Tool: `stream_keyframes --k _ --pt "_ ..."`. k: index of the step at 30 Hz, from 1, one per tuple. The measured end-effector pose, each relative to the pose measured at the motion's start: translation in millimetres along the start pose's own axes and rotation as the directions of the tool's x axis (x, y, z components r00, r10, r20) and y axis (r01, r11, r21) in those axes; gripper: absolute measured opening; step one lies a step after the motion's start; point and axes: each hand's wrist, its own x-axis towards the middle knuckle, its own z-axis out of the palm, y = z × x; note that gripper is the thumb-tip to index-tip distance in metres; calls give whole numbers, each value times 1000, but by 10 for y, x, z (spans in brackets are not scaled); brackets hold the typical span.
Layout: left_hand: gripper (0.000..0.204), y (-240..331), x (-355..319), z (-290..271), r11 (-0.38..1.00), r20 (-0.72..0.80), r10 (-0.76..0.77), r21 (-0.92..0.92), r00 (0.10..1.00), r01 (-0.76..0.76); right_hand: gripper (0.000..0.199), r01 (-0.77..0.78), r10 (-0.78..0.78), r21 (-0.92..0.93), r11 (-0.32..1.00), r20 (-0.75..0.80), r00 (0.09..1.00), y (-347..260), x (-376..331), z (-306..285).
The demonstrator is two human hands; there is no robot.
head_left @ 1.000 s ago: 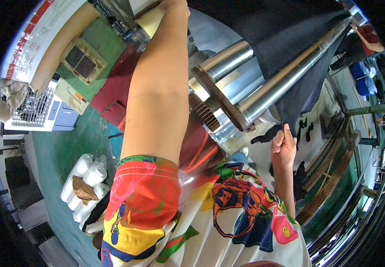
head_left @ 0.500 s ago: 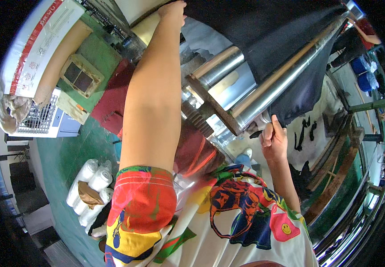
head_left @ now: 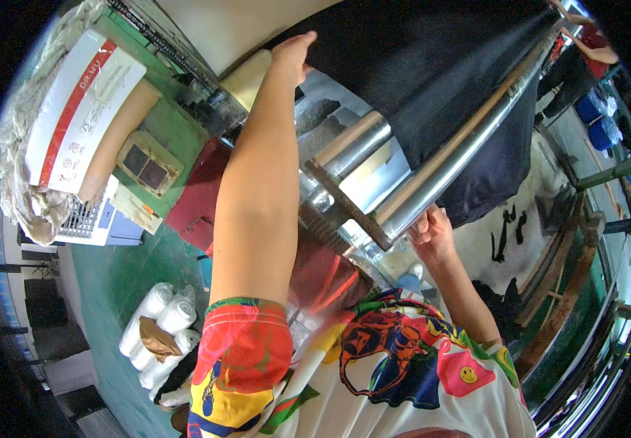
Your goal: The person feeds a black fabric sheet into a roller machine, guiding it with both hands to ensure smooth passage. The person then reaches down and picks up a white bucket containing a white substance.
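A wide black fabric (head_left: pixel 374 44) runs over a long shiny metal roller (head_left: pixel 468 139) and hangs down behind it. Reaching far forward, my left hand (head_left: pixel 293 55) lies at the fabric's left edge, its visible fingers stretched out. My right hand (head_left: pixel 432 232) is under the near end of the roller, fingers curled at the hanging fabric's lower left corner; the roller hides some fingertips. A shorter metal roller (head_left: pixel 352 146) sits left of the long one, with a rusty bar (head_left: pixel 348 204) joining their near ends.
A second person (head_left: pixel 585 55) holds the roller's far end. Left stand a green machine housing (head_left: pixel 184 128) and a white box with a red stripe (head_left: pixel 85 109). White plastic-wrapped rolls (head_left: pixel 151 314) lie on the green floor. Black scraps (head_left: pixel 505 233) and wooden beams (head_left: pixel 567 292) lie at right.
My left hand has gone from curled to stretched fingers at the fabric's edge. The right hand has moved left and in against the roller's end, its raised finger now bent. The view has shifted slightly.
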Motion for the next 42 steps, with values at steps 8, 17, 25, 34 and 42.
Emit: stream_keyframes --k 8,17,25,34,42 --pt "15 341 -646 193 920 -123 16 390 992 34 30 -45 47 34 998 -61 997 -38 201 55" --pt "44 249 -831 116 -140 307 338 951 890 -274 23 -204 187 158 966 116 976 41 321 -76" --pt "66 386 -1879 741 -424 738 124 644 663 -637 12 -225 184 241 944 181 966 -224 372 158" --pt "61 428 -1756 493 -250 726 132 683 675 -686 38 -95 7 340 936 252 968 -236 763 -205" --pt "55 431 -1580 357 -339 679 181 722 712 -603 52 353 -403 -197 915 -368 838 -469 847 -1380"
